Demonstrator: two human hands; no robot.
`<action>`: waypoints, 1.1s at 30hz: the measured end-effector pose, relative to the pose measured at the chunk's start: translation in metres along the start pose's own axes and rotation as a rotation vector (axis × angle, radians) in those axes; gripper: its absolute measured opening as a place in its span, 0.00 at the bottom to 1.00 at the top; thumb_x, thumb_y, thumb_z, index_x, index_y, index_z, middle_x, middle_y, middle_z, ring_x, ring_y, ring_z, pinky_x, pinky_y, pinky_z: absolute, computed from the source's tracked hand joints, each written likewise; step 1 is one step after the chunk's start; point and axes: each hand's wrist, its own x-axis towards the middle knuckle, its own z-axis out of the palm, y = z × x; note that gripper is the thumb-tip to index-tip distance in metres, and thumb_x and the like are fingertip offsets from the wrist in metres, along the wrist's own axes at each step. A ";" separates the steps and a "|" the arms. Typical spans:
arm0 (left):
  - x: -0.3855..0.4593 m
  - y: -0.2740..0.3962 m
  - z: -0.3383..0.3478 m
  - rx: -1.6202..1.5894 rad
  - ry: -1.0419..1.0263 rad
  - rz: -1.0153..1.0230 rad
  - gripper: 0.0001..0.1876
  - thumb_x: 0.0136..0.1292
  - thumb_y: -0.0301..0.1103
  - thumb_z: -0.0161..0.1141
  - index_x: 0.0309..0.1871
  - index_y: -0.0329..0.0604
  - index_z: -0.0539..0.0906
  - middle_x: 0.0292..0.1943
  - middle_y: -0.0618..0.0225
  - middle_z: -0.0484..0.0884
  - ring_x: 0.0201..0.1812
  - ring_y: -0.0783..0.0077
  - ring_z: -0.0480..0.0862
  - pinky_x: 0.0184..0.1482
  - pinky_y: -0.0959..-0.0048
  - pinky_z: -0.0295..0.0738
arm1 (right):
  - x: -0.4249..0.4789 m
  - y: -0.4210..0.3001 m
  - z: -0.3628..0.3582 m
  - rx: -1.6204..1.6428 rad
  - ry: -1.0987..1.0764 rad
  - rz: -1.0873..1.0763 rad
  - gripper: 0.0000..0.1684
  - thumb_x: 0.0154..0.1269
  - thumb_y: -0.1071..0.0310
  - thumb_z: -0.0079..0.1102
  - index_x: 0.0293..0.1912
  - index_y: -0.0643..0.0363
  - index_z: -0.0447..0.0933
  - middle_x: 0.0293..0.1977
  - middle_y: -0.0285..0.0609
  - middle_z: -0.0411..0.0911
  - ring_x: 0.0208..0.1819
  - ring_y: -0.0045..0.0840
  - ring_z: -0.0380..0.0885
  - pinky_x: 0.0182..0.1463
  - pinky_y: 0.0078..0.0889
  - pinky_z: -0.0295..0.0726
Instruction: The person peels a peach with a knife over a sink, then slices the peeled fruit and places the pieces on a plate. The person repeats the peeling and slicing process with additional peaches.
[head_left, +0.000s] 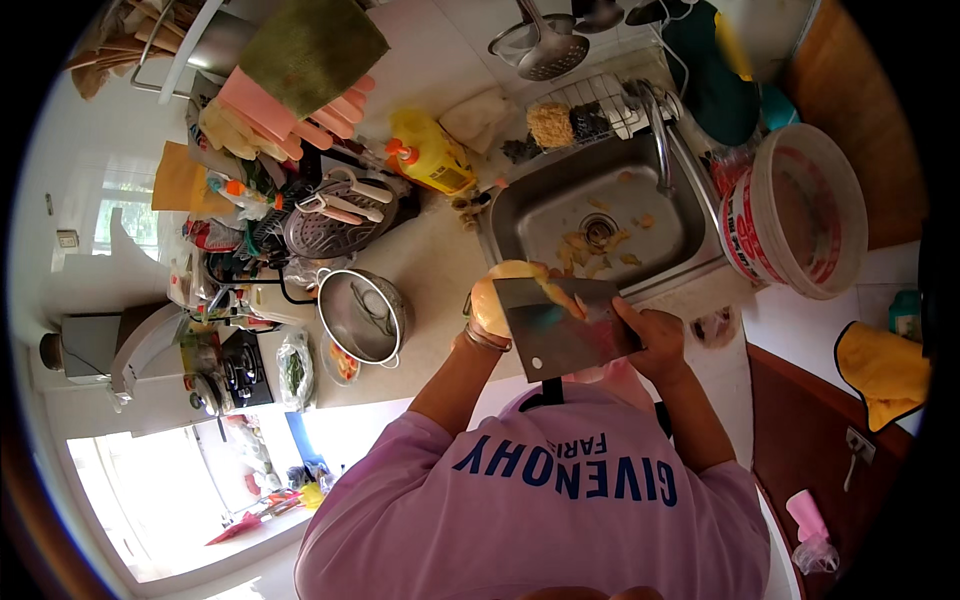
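Observation:
My left hand (471, 336), a bangle at its wrist, holds a large pale-orange fruit or vegetable (493, 304) that hides most of the fingers. In my right hand (660, 341) is the handle end of a broad cleaver (555, 341). Its blade lies flat in view, overlapping the right side of the fruit or vegetable. A curled strip of peel (559, 294) runs across the upper part of the blade. Both hands are over the counter's front edge, before the steel sink (540, 199). Scraps of peel (576, 247) lie around its drain.
A faucet (658, 135) rises at the sink's back right, near a large plastic bucket (817, 210). Left on the counter stand a colander (352, 319), a bowl of cut pieces (341, 366) and bagged greens (294, 371). A yellow detergent bottle (439, 157) stands behind.

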 end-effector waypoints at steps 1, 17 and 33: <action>0.001 -0.002 -0.007 0.245 0.001 0.022 0.16 0.70 0.33 0.60 0.58 0.36 0.79 0.61 0.57 0.81 0.59 0.64 0.82 0.60 0.66 0.80 | 0.004 -0.003 -0.002 0.002 0.015 -0.017 0.30 0.50 0.76 0.75 0.56 0.57 0.83 0.19 0.35 0.69 0.17 0.27 0.70 0.21 0.32 0.70; 0.011 -0.015 -0.012 0.503 -0.127 -0.040 0.18 0.64 0.43 0.65 0.52 0.42 0.83 0.47 0.54 0.82 0.52 0.55 0.80 0.58 0.55 0.74 | -0.025 0.037 0.003 0.038 -0.086 0.269 0.29 0.57 0.76 0.71 0.60 0.57 0.82 0.27 0.45 0.82 0.24 0.36 0.82 0.29 0.35 0.79; 0.070 -0.009 0.040 -0.200 -0.205 -0.125 0.39 0.57 0.43 0.73 0.71 0.47 0.70 0.67 0.49 0.74 0.74 0.41 0.67 0.80 0.41 0.52 | -0.022 0.076 -0.019 -0.715 -0.263 0.117 0.32 0.56 0.67 0.72 0.62 0.54 0.78 0.23 0.35 0.74 0.26 0.27 0.79 0.32 0.32 0.82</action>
